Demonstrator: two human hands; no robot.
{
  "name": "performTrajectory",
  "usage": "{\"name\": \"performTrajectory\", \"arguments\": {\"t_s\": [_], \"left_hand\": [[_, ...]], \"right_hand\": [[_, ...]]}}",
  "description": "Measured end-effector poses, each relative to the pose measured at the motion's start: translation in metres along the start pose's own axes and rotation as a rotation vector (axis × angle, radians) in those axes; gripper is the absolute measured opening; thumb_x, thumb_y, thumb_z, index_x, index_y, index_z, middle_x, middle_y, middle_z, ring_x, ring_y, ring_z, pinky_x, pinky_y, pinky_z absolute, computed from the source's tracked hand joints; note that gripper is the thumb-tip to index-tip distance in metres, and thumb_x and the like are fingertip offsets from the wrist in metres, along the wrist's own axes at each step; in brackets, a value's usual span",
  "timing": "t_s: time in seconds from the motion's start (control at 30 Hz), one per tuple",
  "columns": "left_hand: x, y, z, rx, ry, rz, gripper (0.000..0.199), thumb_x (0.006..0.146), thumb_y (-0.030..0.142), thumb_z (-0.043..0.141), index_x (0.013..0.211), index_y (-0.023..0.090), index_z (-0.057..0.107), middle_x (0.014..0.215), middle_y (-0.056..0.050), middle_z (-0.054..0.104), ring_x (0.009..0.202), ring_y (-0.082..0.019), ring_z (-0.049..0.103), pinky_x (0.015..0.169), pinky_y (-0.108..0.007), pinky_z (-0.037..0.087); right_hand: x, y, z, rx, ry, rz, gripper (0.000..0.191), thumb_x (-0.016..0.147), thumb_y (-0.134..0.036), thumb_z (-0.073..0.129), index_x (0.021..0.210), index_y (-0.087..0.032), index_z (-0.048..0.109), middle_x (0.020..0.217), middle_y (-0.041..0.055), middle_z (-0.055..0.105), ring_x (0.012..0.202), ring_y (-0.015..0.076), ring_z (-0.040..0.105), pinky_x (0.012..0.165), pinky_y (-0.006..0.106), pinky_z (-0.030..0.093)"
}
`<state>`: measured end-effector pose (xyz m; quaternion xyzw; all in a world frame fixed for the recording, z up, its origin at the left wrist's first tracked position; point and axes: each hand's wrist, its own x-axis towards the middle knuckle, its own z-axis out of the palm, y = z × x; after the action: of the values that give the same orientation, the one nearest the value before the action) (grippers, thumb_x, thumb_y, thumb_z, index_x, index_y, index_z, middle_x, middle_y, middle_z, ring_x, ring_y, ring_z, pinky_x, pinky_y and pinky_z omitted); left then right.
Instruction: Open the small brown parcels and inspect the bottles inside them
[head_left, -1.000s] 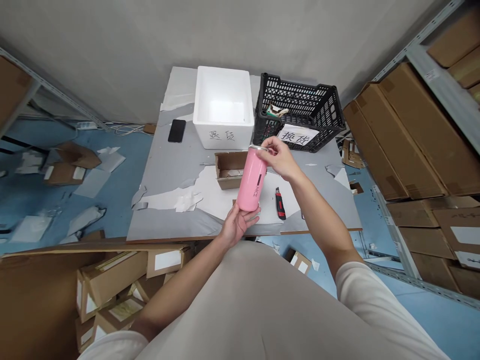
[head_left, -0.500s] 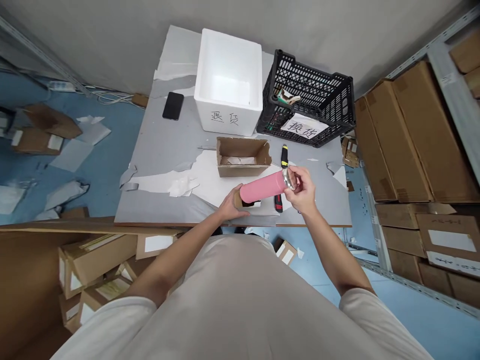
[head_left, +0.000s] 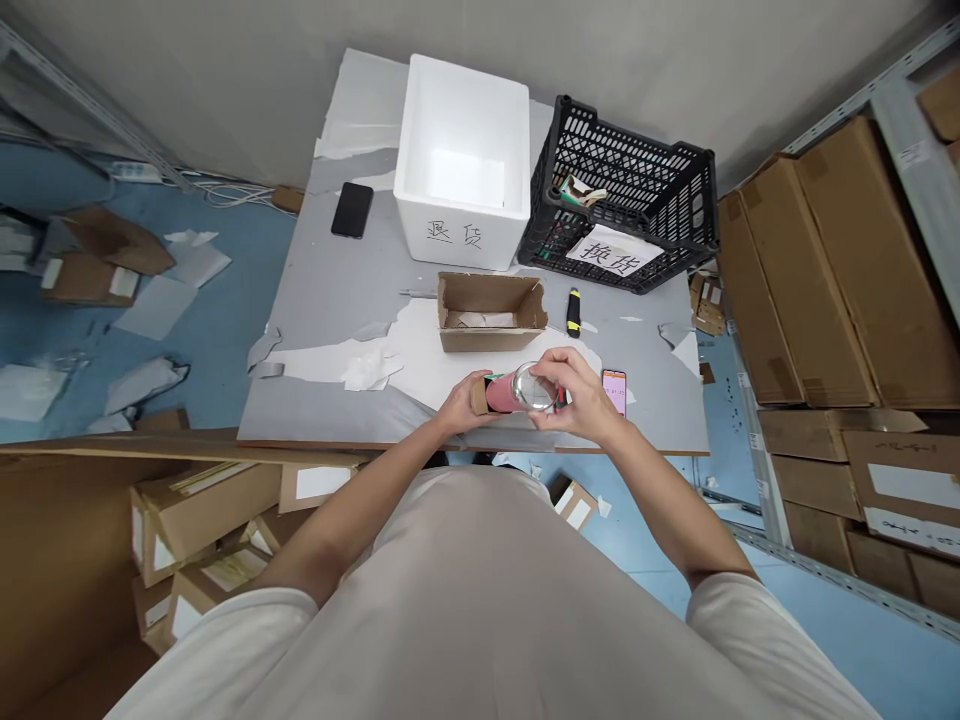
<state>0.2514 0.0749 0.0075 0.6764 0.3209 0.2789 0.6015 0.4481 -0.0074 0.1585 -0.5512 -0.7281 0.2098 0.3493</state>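
A pink bottle (head_left: pixel 501 394) with a shiny silver cap lies mostly inside a small cardboard box (head_left: pixel 478 396), its cap end pointing right. My left hand (head_left: pixel 460 405) is wrapped round that box. The fingers of my right hand (head_left: pixel 571 392) grip the bottle by its silver cap. Just behind them stands an open brown carton (head_left: pixel 491 340) with white paper inside. A yellow and black cutter (head_left: pixel 574 313) lies to the carton's right. Beside my right hand, a phone with a lit screen (head_left: pixel 614 390) lies on the table.
On the grey-covered table (head_left: pixel 300 300) stand a white foam box (head_left: pixel 461 235) and a black plastic crate (head_left: pixel 622 255) at the back. A black phone (head_left: pixel 352 210) lies at the left, crumpled white paper (head_left: pixel 367 370) nearer. Cartons (head_left: pixel 217 510) fill a large box below left; shelves of cartons (head_left: pixel 825 280) stand right.
My right hand has moved left with the pink bottle, and much more of the bottle is inside the small box. The lit phone has come into view.
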Motion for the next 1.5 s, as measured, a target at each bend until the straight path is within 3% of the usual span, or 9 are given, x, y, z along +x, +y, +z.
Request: {"name": "performTrajectory", "arguments": {"t_s": [0.2, 0.43, 0.6, 0.7, 0.9, 1.1, 1.23, 1.4, 1.5], "left_hand": [[0.000, -0.008, -0.001, 0.240, -0.080, 0.078, 0.080, 0.057, 0.042, 0.081, 0.125, 0.016, 0.048, 0.122, -0.012, 0.058, 0.112, -0.028, 0.058, 0.099, -0.043, 0.045], [0.005, -0.011, -0.006, 0.256, -0.104, 0.100, 0.075, 0.062, 0.038, 0.077, 0.128, 0.018, 0.046, 0.123, -0.010, 0.060, 0.111, -0.026, 0.060, 0.096, -0.040, 0.048], [0.007, -0.012, -0.010, 0.297, -0.142, 0.125, 0.075, 0.062, 0.040, 0.077, 0.126, 0.016, 0.048, 0.123, -0.011, 0.060, 0.111, -0.027, 0.061, 0.096, -0.040, 0.049], [0.005, -0.009, -0.011, 0.314, -0.132, 0.121, 0.074, 0.063, 0.042, 0.076, 0.127, 0.017, 0.047, 0.120, -0.011, 0.061, 0.109, -0.027, 0.061, 0.096, -0.040, 0.049], [0.004, -0.008, -0.012, 0.307, -0.156, 0.127, 0.075, 0.064, 0.043, 0.075, 0.127, 0.016, 0.046, 0.122, -0.012, 0.060, 0.112, -0.027, 0.060, 0.098, -0.041, 0.048], [0.005, -0.012, -0.010, 0.315, -0.169, 0.131, 0.077, 0.063, 0.040, 0.077, 0.129, 0.017, 0.045, 0.125, -0.012, 0.059, 0.115, -0.028, 0.058, 0.101, -0.043, 0.047], [0.006, -0.015, -0.011, 0.327, -0.151, 0.133, 0.082, 0.063, 0.041, 0.077, 0.133, 0.016, 0.043, 0.129, -0.013, 0.057, 0.119, -0.029, 0.057, 0.103, -0.044, 0.045], [0.001, -0.017, -0.013, 0.361, -0.128, 0.143, 0.091, 0.065, 0.038, 0.076, 0.141, 0.013, 0.035, 0.141, -0.018, 0.047, 0.130, -0.033, 0.047, 0.108, -0.047, 0.041], [-0.006, -0.016, -0.007, 0.381, -0.080, 0.148, 0.089, 0.070, 0.037, 0.073, 0.144, 0.014, 0.030, 0.144, -0.017, 0.044, 0.133, -0.032, 0.044, 0.110, -0.049, 0.038]], "right_hand": [[0.003, -0.002, -0.002, -0.097, 0.034, -0.095, 0.049, 0.072, -0.021, 0.067, 0.118, -0.023, 0.052, 0.105, 0.0082, 0.048, 0.085, 0.0175, 0.055, 0.066, 0.030, 0.053], [0.009, 0.000, 0.002, -0.123, -0.135, -0.159, 0.044, 0.075, -0.021, 0.064, 0.117, -0.023, 0.052, 0.109, 0.0085, 0.046, 0.095, 0.0188, 0.054, 0.074, 0.031, 0.053], [0.004, 0.012, 0.025, -0.065, -0.088, -0.013, 0.043, 0.073, -0.021, 0.066, 0.115, -0.022, 0.053, 0.107, 0.0077, 0.047, 0.085, 0.0158, 0.055, 0.073, 0.030, 0.052], [-0.003, 0.025, 0.046, -0.111, -0.137, 0.084, 0.041, 0.074, -0.021, 0.067, 0.113, -0.021, 0.054, 0.109, 0.0088, 0.049, 0.086, 0.0167, 0.056, 0.074, 0.030, 0.051], [-0.009, 0.037, 0.075, -0.385, -0.223, 0.184, 0.036, 0.074, -0.030, 0.070, 0.106, -0.019, 0.059, 0.106, 0.0112, 0.056, 0.100, 0.0262, 0.053, 0.101, 0.048, 0.035], [-0.006, 0.043, 0.080, -0.479, -0.355, 0.249, 0.025, 0.087, -0.038, 0.057, 0.097, -0.017, 0.065, 0.096, 0.0112, 0.063, 0.090, 0.0246, 0.053, 0.092, 0.041, 0.038], [-0.013, 0.045, 0.080, -0.499, -0.361, 0.169, 0.040, 0.091, -0.047, 0.050, 0.115, -0.017, 0.062, 0.120, 0.0154, 0.059, 0.106, 0.0284, 0.050, 0.094, 0.044, 0.036], [-0.032, 0.052, 0.076, -0.397, -0.303, 0.219, 0.070, 0.075, -0.050, 0.071, 0.136, -0.027, 0.047, 0.153, 0.0159, 0.024, 0.132, 0.0376, 0.032, 0.103, 0.055, 0.031], [-0.048, 0.060, 0.082, -0.138, -0.105, 0.334, 0.080, 0.076, -0.048, 0.069, 0.145, -0.029, 0.033, 0.152, 0.0153, 0.023, 0.130, 0.0310, 0.040, 0.103, 0.050, 0.039]]}}
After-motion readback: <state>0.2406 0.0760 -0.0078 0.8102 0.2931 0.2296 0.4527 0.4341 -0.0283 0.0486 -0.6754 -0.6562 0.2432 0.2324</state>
